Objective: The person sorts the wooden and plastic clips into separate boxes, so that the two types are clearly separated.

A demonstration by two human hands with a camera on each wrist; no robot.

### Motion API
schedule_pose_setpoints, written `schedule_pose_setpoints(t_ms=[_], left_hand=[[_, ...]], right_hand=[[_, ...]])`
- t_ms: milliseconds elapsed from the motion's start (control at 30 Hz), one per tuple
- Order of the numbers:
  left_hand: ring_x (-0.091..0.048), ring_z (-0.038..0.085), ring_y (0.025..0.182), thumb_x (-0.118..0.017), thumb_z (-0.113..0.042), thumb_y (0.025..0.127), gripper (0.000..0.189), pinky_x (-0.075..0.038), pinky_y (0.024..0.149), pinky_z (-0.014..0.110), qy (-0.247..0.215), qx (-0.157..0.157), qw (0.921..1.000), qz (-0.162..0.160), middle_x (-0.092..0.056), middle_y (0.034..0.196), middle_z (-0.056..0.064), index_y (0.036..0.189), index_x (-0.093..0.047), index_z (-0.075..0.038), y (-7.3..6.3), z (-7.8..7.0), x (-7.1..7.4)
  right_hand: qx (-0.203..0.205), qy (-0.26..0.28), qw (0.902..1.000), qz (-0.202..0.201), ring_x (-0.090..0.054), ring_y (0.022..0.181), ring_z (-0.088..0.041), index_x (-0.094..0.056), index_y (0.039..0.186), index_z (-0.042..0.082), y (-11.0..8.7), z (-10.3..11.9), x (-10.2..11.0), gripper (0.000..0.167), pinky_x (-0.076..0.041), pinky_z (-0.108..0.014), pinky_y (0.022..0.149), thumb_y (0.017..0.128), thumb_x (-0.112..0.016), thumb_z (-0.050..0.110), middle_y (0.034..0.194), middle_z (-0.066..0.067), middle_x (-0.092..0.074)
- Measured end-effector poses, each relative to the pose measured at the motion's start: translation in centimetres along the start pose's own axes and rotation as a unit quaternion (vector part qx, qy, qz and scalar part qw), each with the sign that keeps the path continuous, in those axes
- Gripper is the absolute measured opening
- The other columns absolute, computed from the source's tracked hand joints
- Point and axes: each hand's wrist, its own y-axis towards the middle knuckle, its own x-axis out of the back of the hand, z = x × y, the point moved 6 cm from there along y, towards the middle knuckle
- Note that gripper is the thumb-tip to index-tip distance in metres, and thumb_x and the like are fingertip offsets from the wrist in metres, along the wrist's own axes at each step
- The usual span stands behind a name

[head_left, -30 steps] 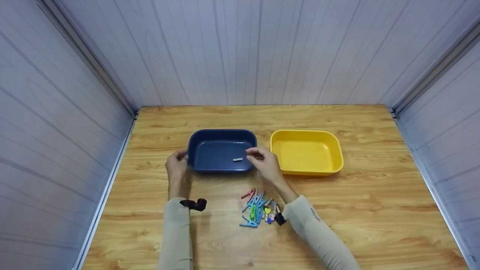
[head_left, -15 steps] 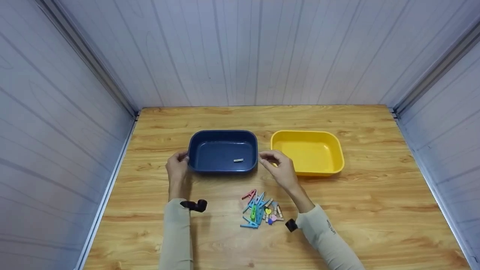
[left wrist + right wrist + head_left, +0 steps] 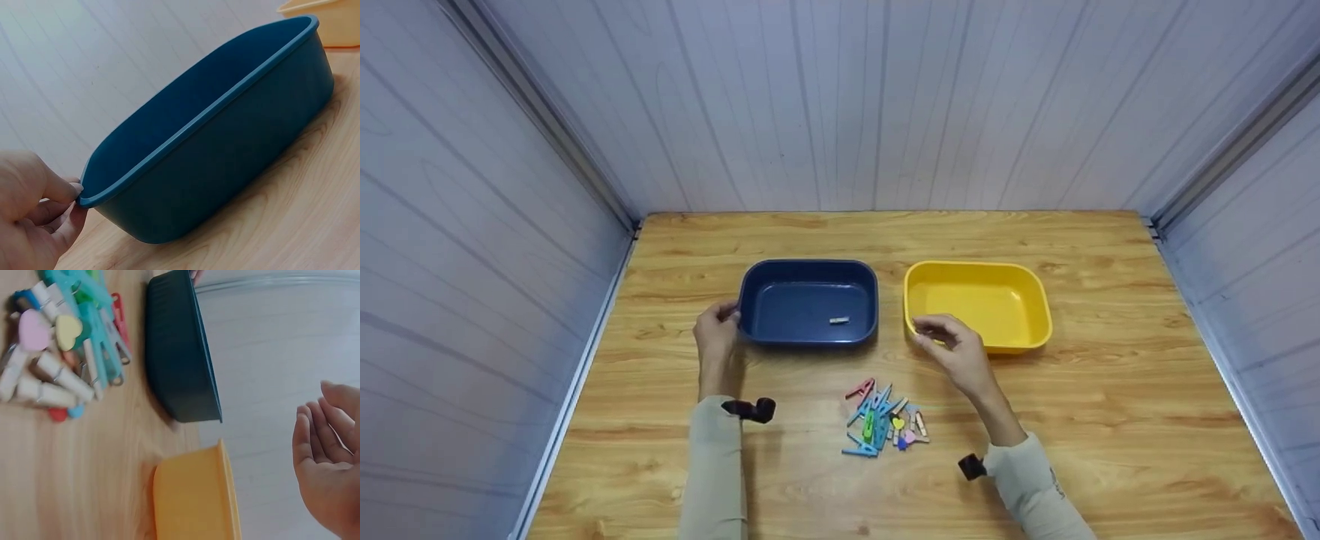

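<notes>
My left hand (image 3: 714, 336) pinches the left rim of a dark blue plastic bin (image 3: 214, 152) between thumb and fingers. Inside that bin, toward the front right, lies one small pale wooden clothespin (image 3: 838, 321). My right hand (image 3: 960, 352) hovers by the front left rim of a yellow bin (image 3: 1039, 341). Its fingers are loosely bent with nothing between them, as the right wrist view shows. Closer to me lies a pile of clothespins: blue plastic ones (image 3: 880, 431), a green one (image 3: 868, 424), a red one (image 3: 861, 388) and wooden ones with hearts (image 3: 35, 329).
The bins stand side by side on a wood-grain table (image 3: 780, 480), with a narrow gap between them. Pale panel walls (image 3: 840, 105) enclose the table at the back and both sides. A small black camera (image 3: 973, 466) sits at the right wrist.
My right hand has moved right, from over the blue bin's right rim to the yellow bin's front left corner. The left hand stays on the blue bin.
</notes>
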Motion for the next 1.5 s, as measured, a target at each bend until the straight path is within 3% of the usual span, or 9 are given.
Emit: schedule_pose_setpoints(t_ms=[133,333,633,867,1033,1300,1500], left_hand=[[-0.057,0.026,0.106,-0.052,-0.003,0.095,0.026,-0.046,0.089,0.033,0.000,-0.010,0.9999,-0.003,-0.063,0.115,0.019,0.118,-0.063,0.001,-0.1,-0.1,0.0],[-0.058,0.027,0.106,-0.052,-0.002,0.095,0.026,-0.047,0.089,0.034,-0.003,-0.015,0.9999,-0.004,-0.063,0.116,0.021,0.118,-0.063,0.003,-0.2,-0.1,-0.1],[-0.058,0.028,0.108,-0.052,0.000,0.094,0.026,-0.048,0.090,0.035,-0.027,-0.003,0.9996,0.001,-0.063,0.117,0.022,0.118,-0.062,0.004,-0.2,0.0,-0.2],[-0.059,0.027,0.106,-0.053,0.000,0.094,0.026,-0.049,0.088,0.034,-0.028,-0.001,0.9996,0.000,-0.064,0.116,0.020,0.117,-0.063,0.003,-0.1,-0.1,-0.1],[-0.058,0.026,0.106,-0.052,-0.001,0.094,0.026,-0.048,0.089,0.034,-0.017,-0.004,0.9998,-0.003,-0.064,0.116,0.020,0.117,-0.063,0.003,-0.2,0.0,-0.2],[-0.057,0.025,0.104,-0.052,-0.002,0.095,0.026,-0.045,0.088,0.032,0.010,-0.015,0.9998,-0.009,-0.064,0.115,0.019,0.117,-0.063,0.002,0.0,-0.1,0.0],[-0.057,0.026,0.106,-0.052,-0.001,0.094,0.026,-0.046,0.090,0.033,0.001,-0.008,1.0000,-0.005,-0.063,0.116,0.019,0.118,-0.063,0.002,0.0,-0.1,-0.1]], right_hand=[[-0.018,-0.008,0.9998,0.007,-0.062,0.104,-0.026,-0.065,0.113,-0.002,-1.0,-0.8,0.5,0.028,-0.051,-0.027,0.092,0.086,-0.068,0.005,0.113,-0.017,-0.065],[-0.016,-0.007,0.9995,0.027,-0.063,0.102,-0.024,-0.065,0.112,-0.006,-2.3,-2.0,0.8,0.027,-0.051,-0.024,0.088,0.086,-0.068,0.003,0.110,-0.021,-0.065],[-0.046,-0.011,0.9945,0.094,-0.063,0.106,-0.030,-0.065,0.113,-0.003,-3.9,-4.2,0.2,0.027,-0.051,-0.038,0.092,0.088,-0.067,0.006,0.113,-0.017,-0.066],[-0.054,-0.032,0.9904,0.123,-0.062,0.108,-0.034,-0.065,0.114,-0.005,-5.0,-5.8,0.0,0.029,-0.051,-0.036,0.092,0.088,-0.067,0.007,0.115,-0.019,-0.065],[-0.077,-0.051,0.9854,0.143,-0.061,0.110,-0.035,-0.064,0.114,-0.005,-5.8,-6.5,-0.2,0.030,-0.048,-0.044,0.095,0.087,-0.068,0.007,0.118,-0.019,-0.064],[-0.056,-0.102,0.9770,0.179,-0.062,0.109,-0.034,-0.065,0.115,-0.004,-6.4,-6.7,-1.1,0.030,-0.047,-0.048,0.095,0.087,-0.067,0.005,0.116,-0.018,-0.065],[-0.041,-0.130,0.9735,0.184,-0.062,0.108,-0.032,-0.066,0.115,0.002,-6.5,-9.2,-1.5,0.028,-0.047,-0.045,0.095,0.087,-0.067,0.004,0.115,-0.013,-0.067]])
